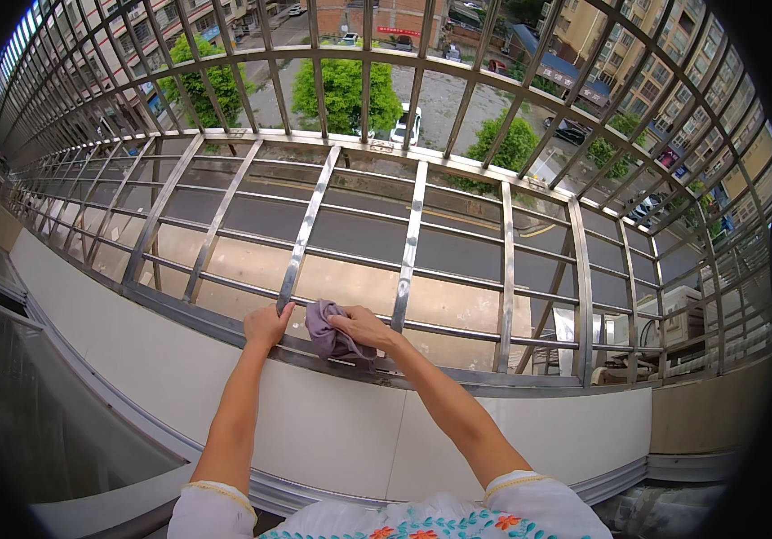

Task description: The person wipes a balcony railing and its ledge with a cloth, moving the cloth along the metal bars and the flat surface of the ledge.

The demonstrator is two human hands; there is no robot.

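Observation:
My left hand (pixel 267 326) grips a flat metal bar (pixel 306 232) of the window cage near its lower end. Just to its right, my right hand (pixel 360 326) holds a crumpled purple cloth (pixel 331 331) against the lower part of the cage, beside a thin round cross rod (pixel 453 330). Part of the cloth hangs over the bottom metal rail (pixel 480 378). The underside of the cloth and the fingertips beneath it are hidden.
A pale tiled sill (pixel 325 418) lies between me and the cage, with a metal window track (pixel 291 490) along its near edge. Upright cage bars (pixel 366 101) rise at the far side. Outside, far below, are a street, trees and parked cars. Glass panes (pixel 56 397) stand at the left.

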